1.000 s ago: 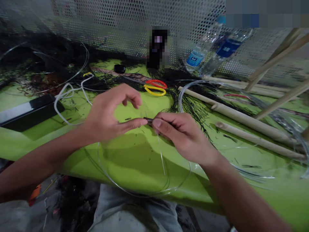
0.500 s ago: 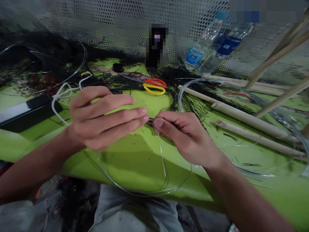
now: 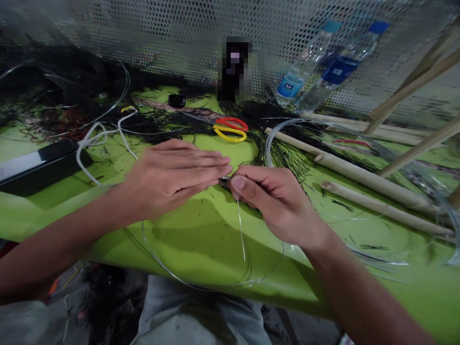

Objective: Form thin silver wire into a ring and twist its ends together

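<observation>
Mid-frame, the right hand [image 3: 276, 206] pinches a small dark piece [image 3: 224, 181] steady; the left hand [image 3: 172, 175], flat and open, touches its tip.

I see a desk [image 3: 187, 230] under a lime-green cover, littered with black strands [image 3: 287, 163]. Scissors [image 3: 230, 130] with red and yellow handles lie toward the back, near a small black object [image 3: 177, 100]. At left sit a long black bar [image 3: 43, 163] and a white cord [image 3: 98, 139]. At right lie wooden sticks [image 3: 373, 181], coils of clear line [image 3: 267, 146] and two plastic bottles [image 3: 292, 86].
</observation>
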The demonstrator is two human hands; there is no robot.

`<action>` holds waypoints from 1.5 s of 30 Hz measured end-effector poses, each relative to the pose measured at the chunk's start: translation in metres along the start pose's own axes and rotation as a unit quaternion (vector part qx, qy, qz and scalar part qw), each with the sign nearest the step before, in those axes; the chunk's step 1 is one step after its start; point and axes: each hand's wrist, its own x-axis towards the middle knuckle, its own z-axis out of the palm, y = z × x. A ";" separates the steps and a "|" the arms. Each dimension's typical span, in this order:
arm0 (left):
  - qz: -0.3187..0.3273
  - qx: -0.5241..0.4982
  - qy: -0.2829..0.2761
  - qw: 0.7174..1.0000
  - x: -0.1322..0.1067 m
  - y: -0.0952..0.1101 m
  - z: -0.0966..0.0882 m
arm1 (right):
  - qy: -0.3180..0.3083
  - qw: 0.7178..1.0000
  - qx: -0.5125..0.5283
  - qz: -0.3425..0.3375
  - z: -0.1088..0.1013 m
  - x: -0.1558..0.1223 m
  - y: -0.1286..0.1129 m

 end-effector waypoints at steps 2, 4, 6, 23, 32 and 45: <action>-0.026 -0.064 -0.018 0.997 -0.001 -0.002 0.000 | -0.003 1.000 0.005 -0.004 0.001 -0.001 0.000; -0.084 -0.129 -0.058 0.986 -0.001 -0.004 -0.001 | -0.009 1.000 0.009 -0.004 0.002 -0.001 0.001; -0.138 -0.179 -0.096 0.969 -0.001 -0.004 -0.003 | -0.015 1.000 0.014 -0.005 0.003 -0.001 0.001; -0.188 -0.251 -0.107 0.943 0.002 -0.002 0.006 | -0.023 0.999 0.023 -0.002 0.002 0.002 0.003; 0.042 0.137 -0.014 0.990 -0.011 0.000 0.004 | -0.023 0.999 -0.018 0.021 0.005 0.001 0.002; -0.223 -0.285 -0.099 0.927 0.007 -0.003 -0.004 | -0.026 0.998 -0.057 -0.005 0.010 -0.002 -0.002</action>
